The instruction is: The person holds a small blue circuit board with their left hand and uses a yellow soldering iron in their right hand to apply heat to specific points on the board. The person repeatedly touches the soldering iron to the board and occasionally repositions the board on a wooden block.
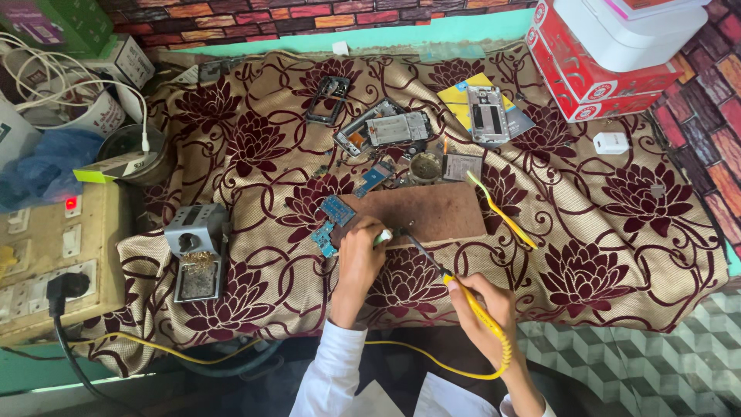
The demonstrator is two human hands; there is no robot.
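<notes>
Here the right hand (486,303) angles a soldering iron (451,282) forward.

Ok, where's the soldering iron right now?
In the head view, the yellow soldering iron is at lower centre, held in the right hand, its tip reaching up-left to the brown wooden board beside the left hand.

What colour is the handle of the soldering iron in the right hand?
Yellow: the soldering iron handle in the right hand shows best in the head view.
</notes>
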